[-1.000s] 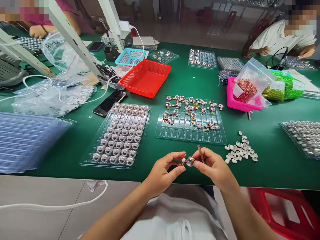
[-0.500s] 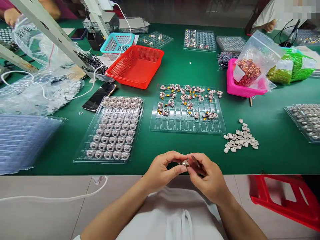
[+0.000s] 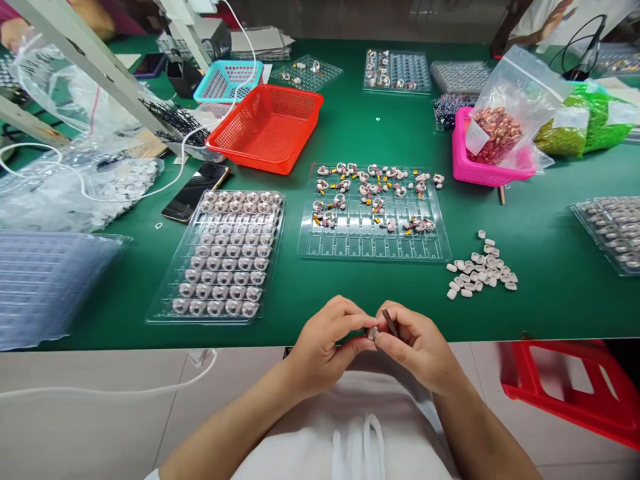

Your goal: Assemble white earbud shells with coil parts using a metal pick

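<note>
My left hand (image 3: 327, 343) pinches a small shiny silvery part (image 3: 371, 332) between thumb and fingers, just off the table's front edge. Meeting it from the other side, my right hand (image 3: 420, 347) has thumb and forefinger at the same part. A thin dark stick-like tool (image 3: 390, 323) lies in the right hand's fingers, its end pointing up. Beyond my hands is a clear tray (image 3: 340, 248) with small white parts and yellow-tabbed wires in its upper rows. To the left, another clear tray (image 3: 165, 303) carries rows of silvery rounded shells (image 3: 216, 279).
Small white caps (image 3: 483, 272) lie loose at right. A red basket (image 3: 280, 140), a blue basket (image 3: 227, 83) and a phone (image 3: 195, 193) stand at back left. A pink basket (image 3: 487, 175) holds bagged copper-coloured parts. Below right is a red stool (image 3: 575, 393). Other people's hands show at the far side.
Both hands stay together at the small part, fingers slightly shifted. The dark tool now stands out more clearly above the right fingers. The whole view has shifted slightly.
</note>
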